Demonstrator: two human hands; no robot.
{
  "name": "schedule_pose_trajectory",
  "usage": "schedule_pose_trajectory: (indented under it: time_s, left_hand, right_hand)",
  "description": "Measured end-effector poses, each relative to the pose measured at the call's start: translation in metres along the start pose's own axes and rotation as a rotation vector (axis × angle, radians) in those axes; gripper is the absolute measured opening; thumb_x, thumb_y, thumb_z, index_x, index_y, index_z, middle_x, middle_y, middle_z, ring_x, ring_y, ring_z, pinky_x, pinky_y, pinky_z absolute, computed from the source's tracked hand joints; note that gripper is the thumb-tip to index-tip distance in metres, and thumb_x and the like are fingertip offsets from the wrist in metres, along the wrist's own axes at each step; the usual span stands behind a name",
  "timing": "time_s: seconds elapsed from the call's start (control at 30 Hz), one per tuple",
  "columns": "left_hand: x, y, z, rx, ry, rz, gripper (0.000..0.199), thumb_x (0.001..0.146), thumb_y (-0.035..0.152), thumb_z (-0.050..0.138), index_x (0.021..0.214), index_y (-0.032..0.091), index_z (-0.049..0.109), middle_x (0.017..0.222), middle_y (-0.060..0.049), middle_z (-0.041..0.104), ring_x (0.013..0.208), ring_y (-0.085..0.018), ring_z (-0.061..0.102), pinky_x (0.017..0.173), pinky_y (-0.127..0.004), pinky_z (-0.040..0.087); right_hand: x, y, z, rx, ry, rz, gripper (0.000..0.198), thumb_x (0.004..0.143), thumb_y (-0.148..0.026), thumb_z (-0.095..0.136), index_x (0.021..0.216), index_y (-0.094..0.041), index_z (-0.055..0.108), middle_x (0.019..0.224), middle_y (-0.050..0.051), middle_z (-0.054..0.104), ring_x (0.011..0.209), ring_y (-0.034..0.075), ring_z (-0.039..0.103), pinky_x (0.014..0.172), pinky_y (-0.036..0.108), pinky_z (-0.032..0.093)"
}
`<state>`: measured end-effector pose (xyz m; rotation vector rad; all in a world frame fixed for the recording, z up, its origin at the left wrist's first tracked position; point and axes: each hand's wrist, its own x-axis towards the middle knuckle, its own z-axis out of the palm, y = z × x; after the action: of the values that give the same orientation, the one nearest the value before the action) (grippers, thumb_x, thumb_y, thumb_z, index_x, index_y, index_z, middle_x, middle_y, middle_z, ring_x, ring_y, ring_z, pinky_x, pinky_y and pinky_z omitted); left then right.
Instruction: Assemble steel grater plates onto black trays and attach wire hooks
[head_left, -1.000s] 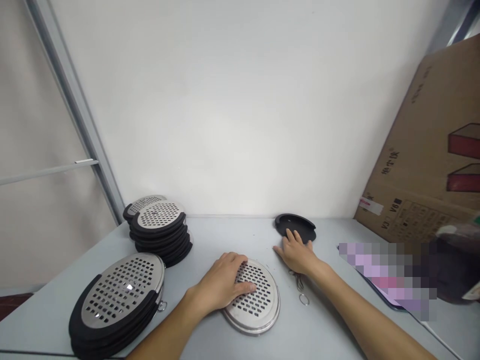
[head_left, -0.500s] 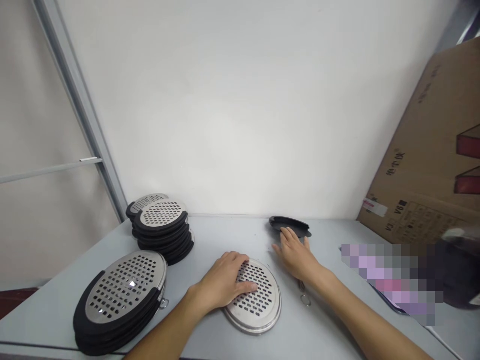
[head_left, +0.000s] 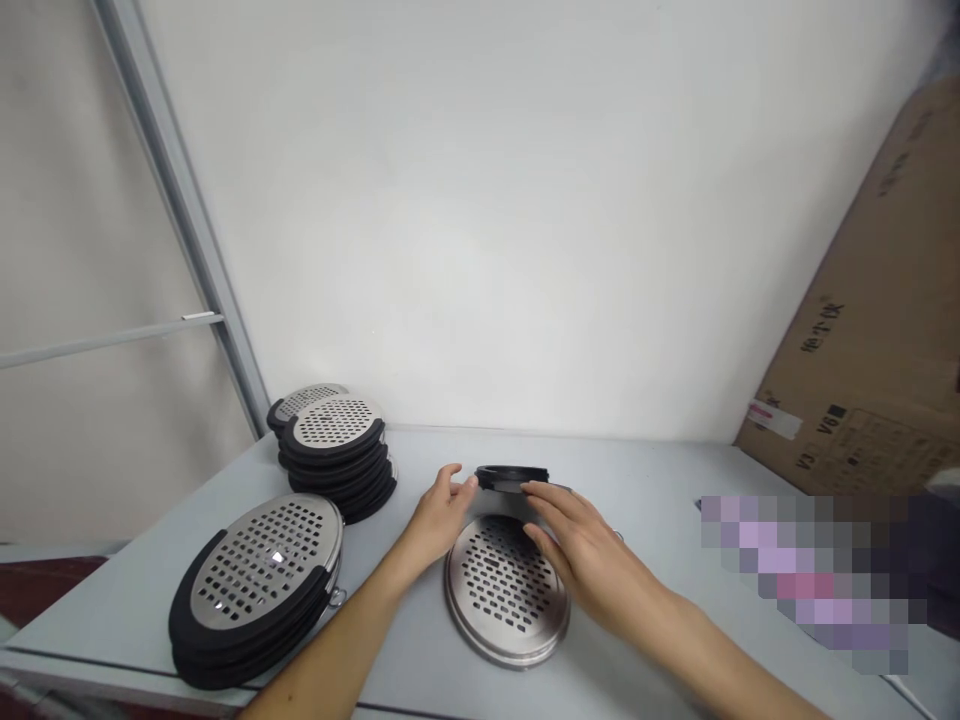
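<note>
The disc [head_left: 499, 610] lies flat on the bench [head_left: 405, 665], perforated face up, between the forearms and free of either hand's grasp. To its left, the near stack [head_left: 262, 575] shows discs with black covers around part of the rim. The right hand [head_left: 589, 550] is partly closed, fingers extended and thumb apart beneath them; it appears to grip the right part of the loose cover [head_left: 514, 476], held nearly edge-on just beyond the disc's far rim. The left hand [head_left: 435, 520] is half open with fingers loosely curled and holds nothing; its thumb is close to the cover's left end, and whether it touches cannot be told. The step in hand is judged to be bringing cover and disc together. For good handling, support the cover at both ends, keep its lip parallel to the disc rim, and hold the disc steady from the near side. Avoid a one-ended grip, which could let the cover twist or the disc slide. Farther back, the far stack [head_left: 337, 440] stands at the left by the wall [head_left: 510, 220]. At the right, the carton [head_left: 847, 370] bears "V3", "V6" with a solid square beside the latter, and slanted Chinese characters too distorted to read with certainty. A white-and-pink sticker [head_left: 774, 420] and a printed table are illegible. No marking is readable on the disc or cover.
</note>
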<state>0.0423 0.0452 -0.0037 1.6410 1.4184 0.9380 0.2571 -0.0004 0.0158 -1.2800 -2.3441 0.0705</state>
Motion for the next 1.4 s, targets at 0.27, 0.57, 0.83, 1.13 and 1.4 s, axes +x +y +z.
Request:
schedule_pose_trajectory:
  time_s: [0.27,0.57,0.83,1.13,1.4]
  left_hand:
    - [-0.002,0.010,-0.002,-0.551,-0.042,-0.206,0.045,0.084,0.056,0.054,0.108,0.018,0.056,0.105,-0.010,0.064,0.090,-0.022,0.063,0.079,-0.033,0.048]
    - [0.003,0.008,-0.004,-0.881,0.201,-0.197,0.054,0.074,0.013,0.060,0.125,0.024,0.046,0.090,-0.006,0.063,0.072,-0.015,0.060,0.062,-0.026,0.049]
    - [0.004,0.010,-0.007,-0.923,0.251,-0.155,0.054,0.063,0.004,0.056,0.114,0.022,0.052,0.093,-0.005,0.062,0.073,-0.015,0.059,0.059,-0.025,0.049]
    - [0.006,0.009,-0.006,-1.078,0.233,-0.263,0.027,0.062,-0.001,0.057,0.082,0.016,0.053,0.075,-0.003,0.063,0.064,-0.014,0.060,0.057,-0.026,0.052]
    - [0.009,0.011,-0.007,-1.173,0.303,-0.317,0.016,0.068,-0.001,0.051,0.074,0.014,0.053,0.075,-0.007,0.065,0.065,-0.018,0.063,0.056,-0.029,0.055]
  right_hand:
    - [0.002,0.000,-0.005,0.128,0.068,-0.196,0.033,0.096,-0.026,0.042,0.127,-0.019,0.054,0.135,0.010,0.052,0.124,0.024,0.050,0.106,0.042,0.045]
    - [0.008,0.011,-0.005,0.250,0.350,0.038,0.023,0.094,-0.029,0.045,0.104,-0.021,0.063,0.120,0.010,0.060,0.104,0.024,0.061,0.086,0.038,0.053]
    - [0.016,0.031,0.004,0.374,-0.223,0.369,0.050,0.084,-0.053,0.055,0.113,-0.014,0.063,0.092,0.010,0.071,0.078,0.023,0.066,0.066,0.030,0.048]
    - [0.018,0.027,0.013,0.436,-0.328,0.411,0.046,0.071,-0.048,0.070,0.099,-0.012,0.068,0.078,0.004,0.067,0.068,0.018,0.058,0.054,0.025,0.037]
    - [0.019,0.025,0.011,0.994,-0.402,0.581,0.031,0.072,-0.037,0.072,0.090,-0.013,0.063,0.086,0.005,0.067,0.075,0.016,0.062,0.063,0.023,0.046]
